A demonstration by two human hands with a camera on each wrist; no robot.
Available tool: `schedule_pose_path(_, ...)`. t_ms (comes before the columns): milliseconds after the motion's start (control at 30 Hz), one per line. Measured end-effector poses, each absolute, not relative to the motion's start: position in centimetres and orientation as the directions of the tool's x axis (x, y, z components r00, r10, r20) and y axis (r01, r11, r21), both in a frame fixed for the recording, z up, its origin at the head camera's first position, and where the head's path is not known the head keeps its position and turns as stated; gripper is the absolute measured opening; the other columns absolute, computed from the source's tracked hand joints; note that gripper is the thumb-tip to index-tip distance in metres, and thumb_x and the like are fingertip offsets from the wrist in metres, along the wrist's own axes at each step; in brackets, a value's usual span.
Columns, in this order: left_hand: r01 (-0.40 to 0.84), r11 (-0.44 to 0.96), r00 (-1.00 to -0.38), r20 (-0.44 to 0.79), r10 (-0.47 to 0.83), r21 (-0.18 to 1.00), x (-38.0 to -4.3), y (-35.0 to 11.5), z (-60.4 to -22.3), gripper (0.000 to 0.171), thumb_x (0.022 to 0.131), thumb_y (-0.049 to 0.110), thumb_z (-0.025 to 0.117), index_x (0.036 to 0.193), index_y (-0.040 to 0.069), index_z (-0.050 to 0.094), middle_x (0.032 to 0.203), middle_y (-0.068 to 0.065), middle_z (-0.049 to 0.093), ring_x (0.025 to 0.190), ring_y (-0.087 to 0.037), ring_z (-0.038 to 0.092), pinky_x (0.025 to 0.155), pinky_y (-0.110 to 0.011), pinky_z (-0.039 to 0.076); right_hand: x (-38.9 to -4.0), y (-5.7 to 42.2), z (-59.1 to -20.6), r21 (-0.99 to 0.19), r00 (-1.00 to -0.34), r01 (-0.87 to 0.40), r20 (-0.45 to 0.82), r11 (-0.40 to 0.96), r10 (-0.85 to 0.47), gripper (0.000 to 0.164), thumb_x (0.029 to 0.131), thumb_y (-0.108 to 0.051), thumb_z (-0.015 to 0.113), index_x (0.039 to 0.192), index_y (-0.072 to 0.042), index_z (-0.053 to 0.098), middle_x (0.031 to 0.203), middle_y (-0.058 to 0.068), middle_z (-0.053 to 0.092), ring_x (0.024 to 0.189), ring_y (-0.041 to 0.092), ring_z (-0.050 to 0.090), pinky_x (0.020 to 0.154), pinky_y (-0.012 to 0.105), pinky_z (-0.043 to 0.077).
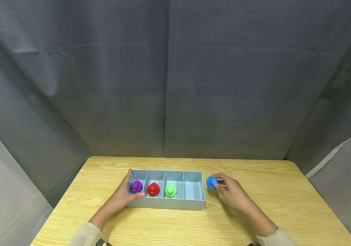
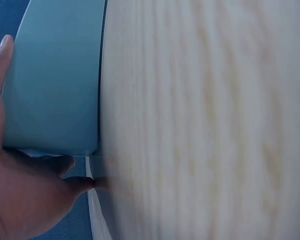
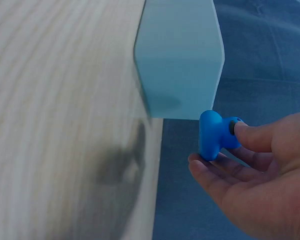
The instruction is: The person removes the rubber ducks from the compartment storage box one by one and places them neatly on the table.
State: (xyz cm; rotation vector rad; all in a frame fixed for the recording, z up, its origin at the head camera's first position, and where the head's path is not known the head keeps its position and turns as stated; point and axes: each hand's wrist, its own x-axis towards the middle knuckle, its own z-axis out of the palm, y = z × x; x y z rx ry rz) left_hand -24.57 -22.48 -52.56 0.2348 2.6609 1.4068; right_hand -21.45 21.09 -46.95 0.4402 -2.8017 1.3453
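Thumb and fingers of the right hand point(image 1: 233, 193) are almost together, pinching the blue duck point(image 1: 211, 183) just right of the box point(image 1: 166, 204), raised off the surface point(image 1: 151, 229) (the hand's shadow point(image 3: 115, 167) lies apart from it); the light pinch likely suits so small a toy. The left hand point(image 1: 118, 200) is spread round the box's left end, thumb along the near rim, probably steadying it. Inside, dividers point(image 1: 183, 184) keep ducks separate: from the left, purple duck point(image 1: 136, 186), red duck point(image 1: 153, 189), green duck point(image 1: 170, 190). Beyond hangs a grey curtain point(image 1: 117, 102). No brand, label or writing is readable.
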Motion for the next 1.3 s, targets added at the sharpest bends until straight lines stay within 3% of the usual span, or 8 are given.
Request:
schedule_pose_path(333,0.075,0.563,-0.981,-0.042,0.191,0.823,-24.7,-22.5,-52.5,0.123,0.085,0.043,0.084,0.167,0.015,-0.004,0.172,-0.023,0.002,0.155,-0.048,0.006,0.12,-0.068,0.015,-21.7,21.9,-48.6,-0.782,-0.971,-0.195,0.068,0.592,-0.229,0.03,0.103,-0.001,0.058,0.133,-0.002,0.061,0.139,0.025,0.06,0.125,0.048,0.061,0.097,0.052,0.057)
schedule_pose_path(700,0.067,0.572,-0.981,-0.05,0.186,0.818,-24.6,-22.5,-52.5,0.124,0.085,0.044,0.085,0.167,0.016,-0.004,0.172,-0.023,0.002,0.155,-0.049,0.006,0.119,-0.07,0.016,-21.8,22.6,-50.1,-0.773,-0.973,-0.187,0.061,0.607,-0.223,0.026,0.101,0.0,0.061,0.127,-0.003,0.065,0.131,0.018,0.067,0.124,0.045,0.062,0.103,0.056,0.052)
schedule_pose_path(1300,0.07,0.566,-0.98,-0.048,0.191,0.822,-24.6,-22.5,-52.6,0.123,0.085,0.044,0.084,0.167,0.016,-0.004,0.172,-0.022,0.002,0.155,-0.048,0.006,0.12,-0.069,0.014,-21.5,23.0,-50.5,-0.768,-0.967,-0.173,0.014,0.617,-0.253,0.027,0.1,0.0,0.063,0.127,0.0,0.066,0.129,0.017,0.068,0.124,0.047,0.061,0.104,0.06,0.05)
